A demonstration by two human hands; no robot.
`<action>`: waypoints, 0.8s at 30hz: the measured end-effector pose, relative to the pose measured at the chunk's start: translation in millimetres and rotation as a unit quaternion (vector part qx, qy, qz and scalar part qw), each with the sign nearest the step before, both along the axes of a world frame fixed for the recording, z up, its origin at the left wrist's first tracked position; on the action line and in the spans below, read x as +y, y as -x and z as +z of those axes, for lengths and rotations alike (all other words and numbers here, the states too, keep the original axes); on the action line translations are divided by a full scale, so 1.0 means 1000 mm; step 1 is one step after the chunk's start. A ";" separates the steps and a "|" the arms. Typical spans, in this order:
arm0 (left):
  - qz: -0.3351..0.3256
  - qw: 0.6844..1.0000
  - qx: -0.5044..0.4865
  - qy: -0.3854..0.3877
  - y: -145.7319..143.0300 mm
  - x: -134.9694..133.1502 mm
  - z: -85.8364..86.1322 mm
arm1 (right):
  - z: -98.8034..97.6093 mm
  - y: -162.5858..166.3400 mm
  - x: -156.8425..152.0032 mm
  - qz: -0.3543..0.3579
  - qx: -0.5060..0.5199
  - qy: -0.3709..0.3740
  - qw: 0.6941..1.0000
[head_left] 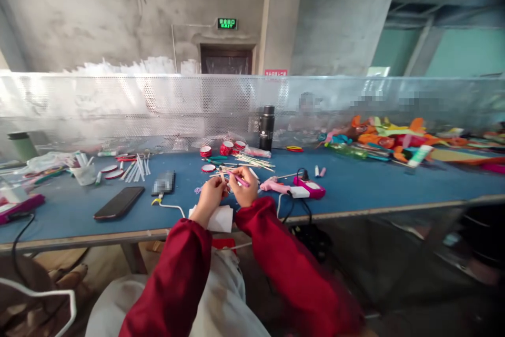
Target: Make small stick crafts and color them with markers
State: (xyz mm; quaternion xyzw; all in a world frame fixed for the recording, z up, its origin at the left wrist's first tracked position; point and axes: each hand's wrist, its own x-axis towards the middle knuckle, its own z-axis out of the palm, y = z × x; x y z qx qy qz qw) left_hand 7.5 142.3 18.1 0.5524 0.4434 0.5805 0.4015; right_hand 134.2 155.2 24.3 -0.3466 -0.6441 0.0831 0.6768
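My left hand [212, 194] is closed in a pinch around a small pale strip [222, 175], whose exact kind I cannot make out. Close against it, my right hand [246, 192] grips a purple pen [240, 180] whose tip end points toward the strip. Both hands are just above the near edge of the blue table [355, 184]. White paper [221, 220] lies under my wrists. To the right of my right hand rests a pink glue gun [275, 185]. Thin wooden sticks [254, 161] are scattered behind my hands.
A black thermos [267, 128] stands behind, near red-and-white rolls [226, 149]. On the left are a dark phone [119, 203], a power bank [163, 183], white glue sticks [137, 169] and a cup [83, 173]. A magenta power strip [311, 188] and colourful fabric pieces [394, 137] lie right.
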 end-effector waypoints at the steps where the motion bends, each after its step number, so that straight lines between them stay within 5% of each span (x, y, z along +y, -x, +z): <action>1: -0.004 1.000 -0.002 0.004 0.000 0.000 0.000 | 0.001 0.000 -0.001 0.002 -0.005 0.001 1.000; 24: -0.017 1.000 -0.015 0.013 0.000 0.001 0.000 | 0.003 -0.002 -0.009 0.010 -0.004 -0.001 1.000</action>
